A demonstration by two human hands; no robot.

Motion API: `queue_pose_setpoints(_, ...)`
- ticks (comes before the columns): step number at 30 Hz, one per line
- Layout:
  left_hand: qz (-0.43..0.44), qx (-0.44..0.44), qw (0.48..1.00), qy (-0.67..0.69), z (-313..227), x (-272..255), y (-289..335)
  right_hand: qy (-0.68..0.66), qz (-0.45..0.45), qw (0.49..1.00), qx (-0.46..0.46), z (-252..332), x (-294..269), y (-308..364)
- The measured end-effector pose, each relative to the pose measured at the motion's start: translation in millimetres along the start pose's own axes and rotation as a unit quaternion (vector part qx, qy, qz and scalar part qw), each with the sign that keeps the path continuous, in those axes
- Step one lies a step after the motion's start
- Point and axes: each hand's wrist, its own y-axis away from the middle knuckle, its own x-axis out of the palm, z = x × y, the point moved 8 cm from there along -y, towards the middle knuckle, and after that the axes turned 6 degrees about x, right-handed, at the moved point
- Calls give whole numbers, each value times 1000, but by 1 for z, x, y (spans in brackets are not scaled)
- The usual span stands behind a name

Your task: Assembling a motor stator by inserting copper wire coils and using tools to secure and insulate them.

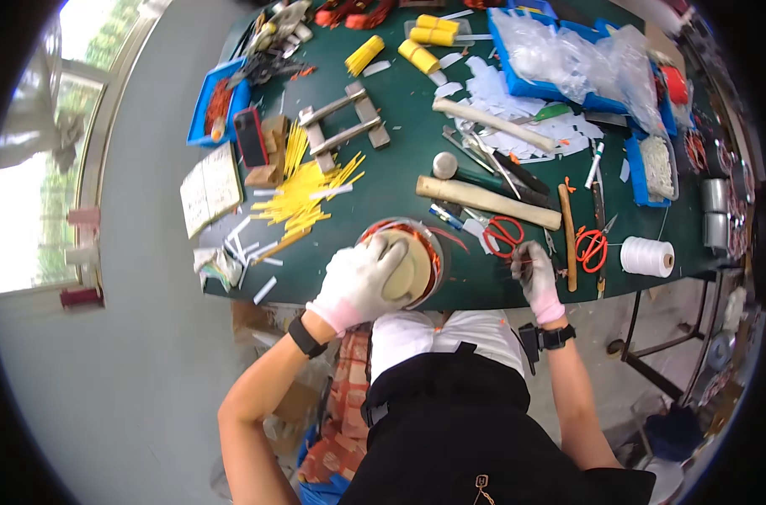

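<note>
The left hand (362,278) lies over a cream disc (412,273) within a metal ring (441,240) of orange-red windings, fingers parted; whether it grips or merely presses, I cannot tell remotely. The right hand (534,273), well apart above the surface (476,290), is curled, its hold hidden from me. Uneven left-hand pressure could, I judge, tilt the disc; the red lead (452,239) between the hands could snag on scissors (505,236) just beside the right.
</note>
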Motion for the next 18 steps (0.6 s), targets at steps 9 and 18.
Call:
queue_pose_setpoints(9,-59,5,992,108,28,-88,-22,-84,-138,987,22,-51,-65,57)
queue_pose_setpoints(18,-89,-34,995,35,128,-25,-168,233,-168,958,-13,-38,-48,51)
